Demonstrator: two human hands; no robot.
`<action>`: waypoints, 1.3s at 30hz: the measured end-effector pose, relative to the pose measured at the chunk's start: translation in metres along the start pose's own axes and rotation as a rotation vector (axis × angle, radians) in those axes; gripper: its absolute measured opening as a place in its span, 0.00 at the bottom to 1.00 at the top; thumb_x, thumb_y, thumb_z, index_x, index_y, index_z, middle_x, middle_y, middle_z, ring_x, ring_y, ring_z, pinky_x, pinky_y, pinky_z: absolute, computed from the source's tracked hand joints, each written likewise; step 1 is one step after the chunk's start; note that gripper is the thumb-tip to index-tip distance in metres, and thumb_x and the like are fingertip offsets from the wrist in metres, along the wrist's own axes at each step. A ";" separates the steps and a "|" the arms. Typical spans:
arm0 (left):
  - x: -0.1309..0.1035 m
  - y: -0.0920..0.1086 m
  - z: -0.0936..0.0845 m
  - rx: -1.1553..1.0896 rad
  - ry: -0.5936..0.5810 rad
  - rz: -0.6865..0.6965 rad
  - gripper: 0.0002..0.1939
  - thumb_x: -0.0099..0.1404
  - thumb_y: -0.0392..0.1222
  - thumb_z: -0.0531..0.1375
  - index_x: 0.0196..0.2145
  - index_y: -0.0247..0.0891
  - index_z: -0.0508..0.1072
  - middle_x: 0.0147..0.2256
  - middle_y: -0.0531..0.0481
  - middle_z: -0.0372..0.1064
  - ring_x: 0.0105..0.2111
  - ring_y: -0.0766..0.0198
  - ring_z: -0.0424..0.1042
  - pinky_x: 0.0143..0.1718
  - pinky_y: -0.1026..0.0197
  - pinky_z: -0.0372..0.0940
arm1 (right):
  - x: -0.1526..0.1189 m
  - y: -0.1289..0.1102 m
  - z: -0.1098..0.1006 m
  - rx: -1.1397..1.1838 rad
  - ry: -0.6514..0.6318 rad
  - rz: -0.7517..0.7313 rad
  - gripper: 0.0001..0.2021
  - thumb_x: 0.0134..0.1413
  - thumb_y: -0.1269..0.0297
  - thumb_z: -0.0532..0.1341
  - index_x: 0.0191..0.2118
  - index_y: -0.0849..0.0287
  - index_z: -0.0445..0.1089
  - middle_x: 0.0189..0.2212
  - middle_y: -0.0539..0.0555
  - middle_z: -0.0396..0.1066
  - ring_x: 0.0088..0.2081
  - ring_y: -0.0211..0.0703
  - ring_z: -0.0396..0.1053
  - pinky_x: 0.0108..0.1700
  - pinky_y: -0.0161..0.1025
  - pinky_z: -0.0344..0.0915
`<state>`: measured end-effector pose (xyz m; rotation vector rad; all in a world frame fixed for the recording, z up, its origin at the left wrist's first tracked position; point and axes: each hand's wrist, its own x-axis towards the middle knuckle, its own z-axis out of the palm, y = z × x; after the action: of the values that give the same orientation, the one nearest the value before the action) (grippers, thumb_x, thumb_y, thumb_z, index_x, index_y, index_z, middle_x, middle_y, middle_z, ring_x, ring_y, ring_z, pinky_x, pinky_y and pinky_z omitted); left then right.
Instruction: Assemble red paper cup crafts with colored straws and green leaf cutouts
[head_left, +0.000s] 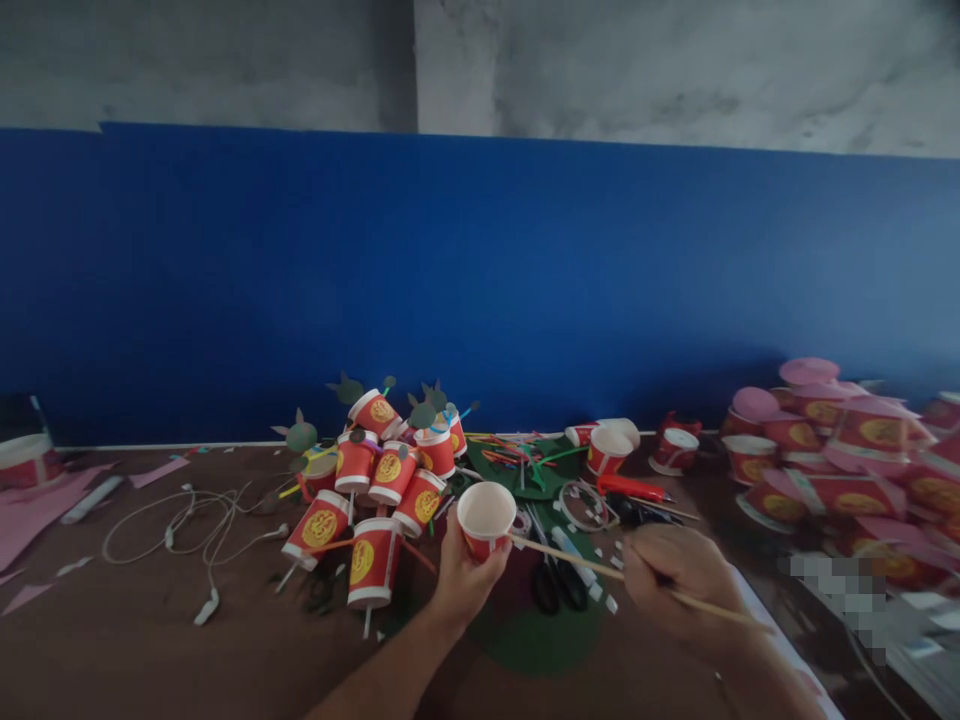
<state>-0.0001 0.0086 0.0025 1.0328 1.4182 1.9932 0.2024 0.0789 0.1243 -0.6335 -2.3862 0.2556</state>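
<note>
My left hand (pixel 466 572) is wrapped round a red paper cup (pixel 486 512) with a white rim, its mouth tilted toward me. In my right hand (pixel 679 580) is a thin wooden stick (pixel 566 556), gripped in a closed fist. The stick's far end meets the right side of the cup; whether it pierces the wall I cannot tell. Just below the stick lie black-handled scissors (pixel 559 588) on a dark green sheet (pixel 540 645). My right hand looks slightly blurred.
Left of the cup, several decorated red cups (pixel 373 560) with straws and paper ears are piled up. Tangled white earphones (pixel 206 605) lie farther left. A red tool (pixel 634 488) and loose cups (pixel 609 450) are behind my right hand. Pink-trimmed cups (pixel 847 490) heap at right, before a blue panel (pixel 480 280).
</note>
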 end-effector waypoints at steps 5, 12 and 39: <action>0.001 -0.001 -0.001 0.002 0.052 -0.045 0.25 0.54 0.42 0.63 0.49 0.36 0.66 0.41 0.43 0.72 0.40 0.56 0.72 0.44 0.55 0.66 | -0.009 0.010 -0.032 -0.078 0.044 -0.010 0.22 0.55 0.56 0.51 0.13 0.56 0.49 0.09 0.47 0.49 0.13 0.33 0.48 0.18 0.37 0.44; -0.003 -0.003 0.001 -0.185 -0.081 -0.180 0.29 0.50 0.47 0.67 0.48 0.37 0.67 0.40 0.44 0.73 0.38 0.58 0.72 0.44 0.55 0.66 | 0.033 0.032 0.016 -0.404 -0.126 0.336 0.17 0.59 0.52 0.50 0.23 0.55 0.61 0.19 0.50 0.67 0.23 0.41 0.66 0.25 0.36 0.50; 0.005 -0.012 -0.005 0.093 0.032 -0.089 0.31 0.45 0.39 0.67 0.48 0.36 0.67 0.42 0.44 0.72 0.43 0.54 0.70 0.49 0.53 0.62 | 0.016 0.023 0.101 -0.288 -0.644 0.430 0.26 0.46 0.78 0.53 0.55 0.69 0.60 0.45 0.68 0.72 0.49 0.53 0.69 0.44 0.39 0.60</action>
<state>-0.0077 0.0130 -0.0080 0.9639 1.5596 1.9041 0.1355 0.1046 0.0475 -1.3759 -2.8975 0.3396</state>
